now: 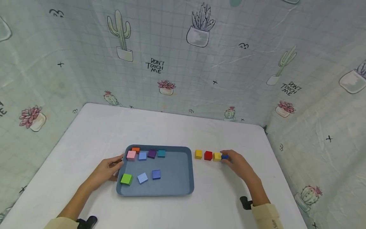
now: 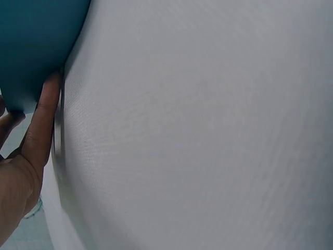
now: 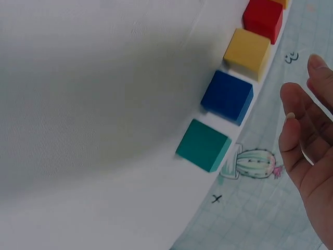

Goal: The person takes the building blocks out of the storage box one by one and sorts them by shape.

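Observation:
My left hand (image 1: 106, 170) touches the left wall of a blue-grey tray (image 1: 177, 171), its fingers fairly straight against the outside. In the left wrist view, fingertips meet the edge of the tray (image 2: 41, 36). Right of the tray, my right hand (image 1: 238, 163) is over the end of a row of blocks, around a blue block (image 1: 225, 156) in the head view. The right wrist view shows the right hand (image 3: 315, 140) with loosely bent, separated fingers and nothing between them. There the blue block (image 3: 228, 97) sits on the table beside a teal block (image 3: 203, 145), which the hand hides from the head view.
Several colored blocks are in the tray, among them a green block (image 1: 126, 179) and a pink block (image 1: 131, 155). The row also has a red block (image 1: 208, 155) and two yellow blocks, one nearest the tray (image 1: 198, 154). Printed curtains surround the white table (image 1: 160, 210).

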Demonstrator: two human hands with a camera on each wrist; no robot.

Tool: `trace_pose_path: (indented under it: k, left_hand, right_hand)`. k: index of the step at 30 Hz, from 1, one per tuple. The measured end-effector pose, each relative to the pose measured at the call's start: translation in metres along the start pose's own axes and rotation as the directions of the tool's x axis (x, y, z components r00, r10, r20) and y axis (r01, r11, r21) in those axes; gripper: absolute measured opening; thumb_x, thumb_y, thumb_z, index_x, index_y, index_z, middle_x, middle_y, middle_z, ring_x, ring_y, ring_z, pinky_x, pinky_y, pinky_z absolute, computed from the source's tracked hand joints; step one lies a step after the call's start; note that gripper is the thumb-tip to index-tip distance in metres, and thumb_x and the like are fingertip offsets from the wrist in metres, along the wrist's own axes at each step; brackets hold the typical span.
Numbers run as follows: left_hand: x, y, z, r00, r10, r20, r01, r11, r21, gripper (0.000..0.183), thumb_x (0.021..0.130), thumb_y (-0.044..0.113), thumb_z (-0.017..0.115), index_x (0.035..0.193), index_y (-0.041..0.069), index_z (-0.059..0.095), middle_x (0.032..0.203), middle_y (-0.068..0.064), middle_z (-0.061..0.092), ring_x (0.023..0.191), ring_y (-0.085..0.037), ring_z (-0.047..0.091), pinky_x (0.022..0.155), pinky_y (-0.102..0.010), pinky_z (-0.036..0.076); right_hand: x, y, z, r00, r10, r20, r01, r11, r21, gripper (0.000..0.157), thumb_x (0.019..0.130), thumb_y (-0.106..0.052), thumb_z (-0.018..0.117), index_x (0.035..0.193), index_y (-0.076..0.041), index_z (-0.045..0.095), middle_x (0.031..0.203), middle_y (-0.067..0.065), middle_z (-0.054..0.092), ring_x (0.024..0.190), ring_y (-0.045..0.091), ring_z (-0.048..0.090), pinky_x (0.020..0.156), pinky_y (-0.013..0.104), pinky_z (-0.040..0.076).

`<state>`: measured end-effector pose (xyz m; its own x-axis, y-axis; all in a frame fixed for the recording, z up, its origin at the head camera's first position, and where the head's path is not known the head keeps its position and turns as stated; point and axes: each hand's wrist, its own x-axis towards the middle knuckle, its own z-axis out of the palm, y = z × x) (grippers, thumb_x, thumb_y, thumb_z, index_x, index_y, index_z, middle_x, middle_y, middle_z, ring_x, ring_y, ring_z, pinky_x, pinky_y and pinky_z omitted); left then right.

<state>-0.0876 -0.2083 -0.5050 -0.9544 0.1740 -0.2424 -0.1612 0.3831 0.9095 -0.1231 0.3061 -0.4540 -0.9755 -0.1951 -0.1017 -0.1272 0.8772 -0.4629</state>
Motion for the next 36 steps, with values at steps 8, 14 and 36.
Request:
trace_pose_path:
  k: [8,14,36]
  left_hand:
    - [0.002,-0.001,0.001,1.000,-0.002,0.004,0.002,1.000,0.001,0.061,0.096,0.026,0.057,0.144,-0.001,0.032,0.143,-0.029,0.033,0.104,-0.034,0.056,0.062,-0.032,0.056]
    - [0.002,-0.002,0.001,1.000,-0.015,0.004,0.015,1.000,-0.003,0.060,0.096,0.025,0.056,0.144,-0.001,0.032,0.142,-0.029,0.034,0.100,-0.030,0.056,0.061,-0.032,0.056]
    - [0.001,-0.002,0.001,1.000,-0.006,0.002,0.006,1.000,0.007,0.060,0.095,0.025,0.057,0.144,-0.001,0.034,0.141,-0.030,0.036,0.105,-0.037,0.056,0.062,-0.032,0.056]
  right_hand:
    - [0.006,-0.017,0.003,0.999,-0.046,-0.008,0.046,0.999,0.002,0.039,0.088,-0.012,0.068,0.125,-0.010,0.058,0.117,0.006,0.060,0.096,0.020,0.056,0.084,0.039,0.051]
    - [0.012,-0.029,0.010,0.997,-0.075,0.001,0.075,0.996,0.041,0.040,0.087,-0.012,0.068,0.126,-0.010,0.058,0.115,0.005,0.061,0.090,0.017,0.055,0.076,0.031,0.052]
    - [0.030,-0.068,0.020,0.982,-0.187,0.038,0.187,0.982,0.013,0.037,0.088,-0.012,0.067,0.124,-0.010,0.060,0.114,0.003,0.062,0.091,0.015,0.056,0.083,0.031,0.050]
